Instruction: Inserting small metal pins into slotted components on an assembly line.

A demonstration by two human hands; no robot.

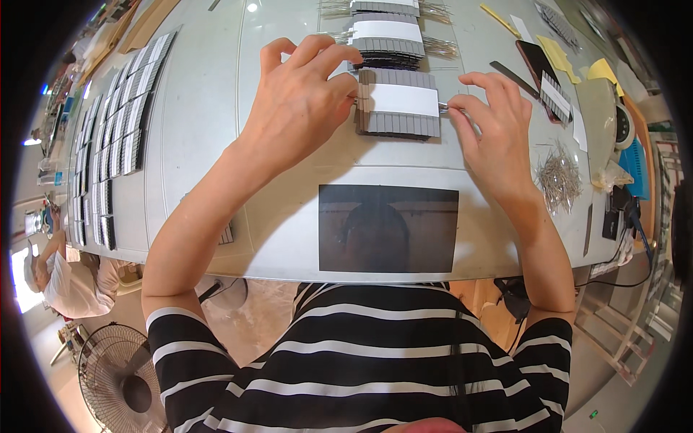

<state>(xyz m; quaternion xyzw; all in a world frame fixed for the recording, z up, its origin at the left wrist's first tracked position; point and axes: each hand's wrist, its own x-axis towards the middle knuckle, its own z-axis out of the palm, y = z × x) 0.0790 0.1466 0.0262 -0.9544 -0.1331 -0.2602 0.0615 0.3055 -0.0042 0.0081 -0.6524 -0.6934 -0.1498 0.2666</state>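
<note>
1. The stack of flat grey slabs with a broad white middle band (401, 101) lay between both hands, nearer the tabletop's (209, 72) far edge than its near edge, just right of its middle.
2. The right hand (498, 119) had a narrow grip: thumb and forefinger pinched thin silver-coloured metal wires (444, 107) at the stack's right end.
3. The left hand (307, 90) had its thumb and forefinger close together at the stack's left end. The fingers hid what was between them, so I could not tell whether that grip held anything.
4. Toward the far edge, a similar grey-and-white banded stack (388, 30) carried many wires jutting from both ends; another, farther on, was cut off by the view. These looked further along than the one at hand, which showed only a few wires, though the hands covered part of its ends.
5. Along the tabletop's left edge, rows of grey, white and black banded blocks (119, 123) showed no wires that I could make out. Whether they were finished or waiting was unclear.
6. Toward the right edge, a loose tangled heap of thin silvery wires (559, 177) suggested that plenty was left to use. The work therefore seemed partway through, with the stack at hand unfinished.
</note>
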